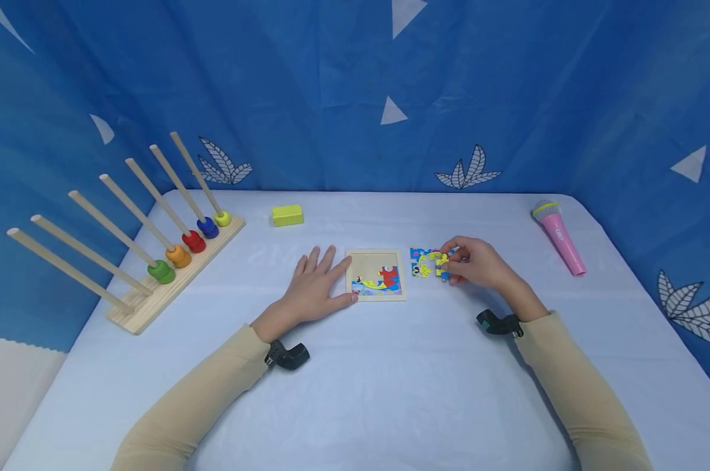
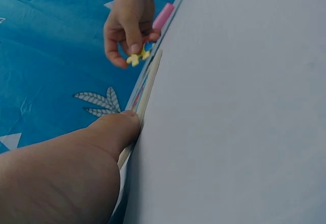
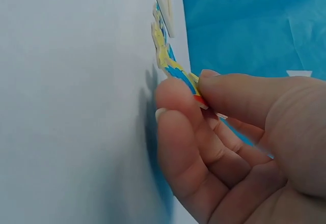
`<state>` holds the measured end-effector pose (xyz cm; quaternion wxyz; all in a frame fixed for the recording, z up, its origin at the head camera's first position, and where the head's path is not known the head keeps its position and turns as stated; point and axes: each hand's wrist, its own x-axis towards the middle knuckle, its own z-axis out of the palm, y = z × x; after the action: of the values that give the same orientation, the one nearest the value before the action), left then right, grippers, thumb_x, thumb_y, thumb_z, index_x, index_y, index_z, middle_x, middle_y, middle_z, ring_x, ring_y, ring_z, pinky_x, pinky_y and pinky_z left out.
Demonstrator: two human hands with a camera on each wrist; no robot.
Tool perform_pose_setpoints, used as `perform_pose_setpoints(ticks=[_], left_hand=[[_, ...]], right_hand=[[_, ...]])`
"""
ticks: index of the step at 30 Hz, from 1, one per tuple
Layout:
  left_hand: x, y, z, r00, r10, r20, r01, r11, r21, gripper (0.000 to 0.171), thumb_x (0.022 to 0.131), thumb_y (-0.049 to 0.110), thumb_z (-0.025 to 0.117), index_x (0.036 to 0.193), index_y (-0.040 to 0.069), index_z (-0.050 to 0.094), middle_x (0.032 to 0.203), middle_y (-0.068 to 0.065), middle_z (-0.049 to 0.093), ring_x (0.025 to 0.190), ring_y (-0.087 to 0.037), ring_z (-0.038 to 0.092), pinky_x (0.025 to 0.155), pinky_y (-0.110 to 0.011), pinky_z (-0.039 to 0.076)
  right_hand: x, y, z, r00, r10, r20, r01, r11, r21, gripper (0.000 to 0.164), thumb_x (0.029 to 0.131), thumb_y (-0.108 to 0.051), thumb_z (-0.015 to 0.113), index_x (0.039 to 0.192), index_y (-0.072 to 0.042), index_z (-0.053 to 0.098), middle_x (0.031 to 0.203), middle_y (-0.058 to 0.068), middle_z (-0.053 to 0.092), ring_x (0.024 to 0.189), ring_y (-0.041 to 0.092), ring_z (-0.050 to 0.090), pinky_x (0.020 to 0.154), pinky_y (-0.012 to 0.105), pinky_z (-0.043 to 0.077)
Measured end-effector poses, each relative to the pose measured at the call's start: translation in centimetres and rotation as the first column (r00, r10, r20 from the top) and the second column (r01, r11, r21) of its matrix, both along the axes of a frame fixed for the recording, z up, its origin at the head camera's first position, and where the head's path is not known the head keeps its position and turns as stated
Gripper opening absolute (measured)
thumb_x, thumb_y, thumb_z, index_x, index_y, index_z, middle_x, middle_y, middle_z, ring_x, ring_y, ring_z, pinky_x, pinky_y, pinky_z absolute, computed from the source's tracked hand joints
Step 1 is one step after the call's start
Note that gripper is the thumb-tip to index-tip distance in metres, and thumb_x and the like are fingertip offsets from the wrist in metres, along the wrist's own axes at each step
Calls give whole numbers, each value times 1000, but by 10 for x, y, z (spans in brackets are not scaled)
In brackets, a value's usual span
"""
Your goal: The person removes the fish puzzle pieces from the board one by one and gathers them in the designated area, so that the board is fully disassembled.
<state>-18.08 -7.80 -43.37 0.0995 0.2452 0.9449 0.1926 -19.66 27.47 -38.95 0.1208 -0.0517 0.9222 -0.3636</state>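
My left hand (image 1: 313, 288) lies on the table with its fingers spread, its index finger and thumb against the left side of a square wooden puzzle tray (image 1: 375, 297). Part of a red, yellow and blue picture (image 1: 384, 280) fills the tray's lower and right portion; bare wood shows at its upper left. Right of the tray is a group of colourful jigsaw pieces (image 1: 421, 268). My right hand (image 1: 478, 263) pinches a jigsaw piece (image 3: 182, 76) between thumb and fingertips in the right wrist view. Whether that piece is joined to others, I cannot tell.
A wooden peg stand (image 1: 172, 301) with coloured beads stands on the left. Toward the back lies a yellow block (image 1: 287, 215). A pink toy microphone (image 1: 559, 239) rests at the right. Blue patterned cloth (image 1: 331, 98) hangs behind the white table (image 1: 390, 392).
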Motion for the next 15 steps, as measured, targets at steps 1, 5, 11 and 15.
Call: perform_pose_setpoints(ticks=[1,5,11,15], left_hand=[[0,0,0,1000,0,-1,0,1000,3,85,94,61,57,163,21,29,173,-17,10,159,-46,-2,125,-66,3],[0,0,1,1000,-3,-9,4,1000,9,84,94,60,57,162,20,29,172,-18,10,159,-47,-1,125,-67,3],[1,0,2,1000,-8,-14,9,1000,10,84,94,60,57,162,19,30,172,-19,11,159,-47,-1,125,-67,3],[1,0,2,1000,-7,-11,7,1000,7,84,94,60,57,162,20,29,172,-18,11,159,-47,-1,125,-67,3]], right_hand=[[0,0,-1,1000,-2,4,2,1000,-4,32,93,-8,72,122,0,61,91,15,68,63,16,69,59,26,59],[-2,-1,-4,1000,-9,18,9,1000,-22,31,92,-6,72,119,2,59,90,17,72,63,16,69,59,25,59],[-1,-1,-7,999,-17,31,18,999,-37,29,92,-4,72,116,3,59,91,17,72,64,15,69,60,25,59],[0,-3,-7,999,-36,30,36,999,-17,27,92,-5,72,115,4,62,92,17,70,65,15,68,60,25,59]])
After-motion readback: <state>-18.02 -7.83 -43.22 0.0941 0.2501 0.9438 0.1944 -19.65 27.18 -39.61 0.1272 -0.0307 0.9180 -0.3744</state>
